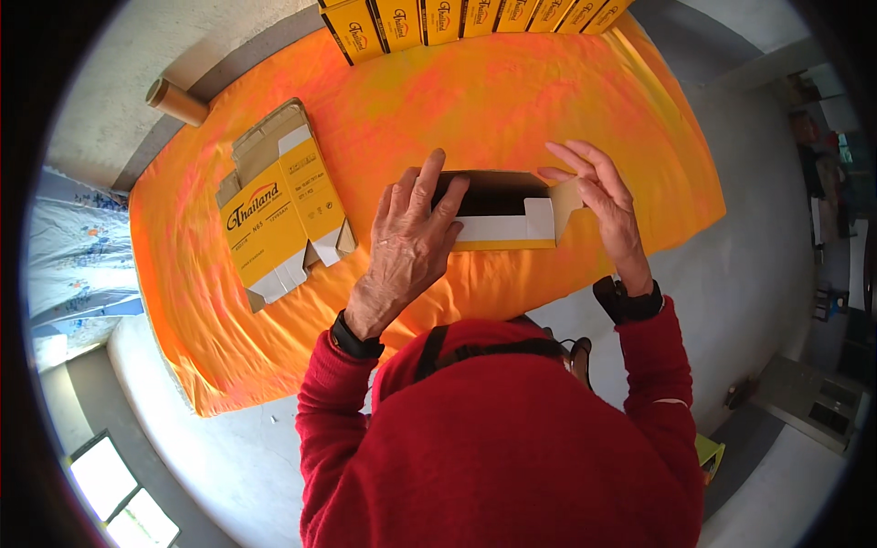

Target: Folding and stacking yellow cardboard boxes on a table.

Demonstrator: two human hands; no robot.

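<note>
An open-topped yellow cardboard box (507, 244) rests in front of me on an orange cloth-covered table (512, 100). White inner flaps line its near side, and the inside looks dark. My left hand (406, 233) lies over the box's left end, its fingers stretched out and the index finger bent over the opening. At the other end, my right hand (607, 201) is beside a raised end flap (568, 203), with its fingers apart. The thumb side of that hand appears to touch the flap. What lies under my left palm is hidden.
Flattened yellow cartons (283, 219) lie stacked on the table to the left. Along the far edge stands a row of several yellow boxes (443, 20). A brown cardboard tube (178, 102) is at the far left corner, near the wall. Blue patterned fabric (82, 247) hangs left of the table.
</note>
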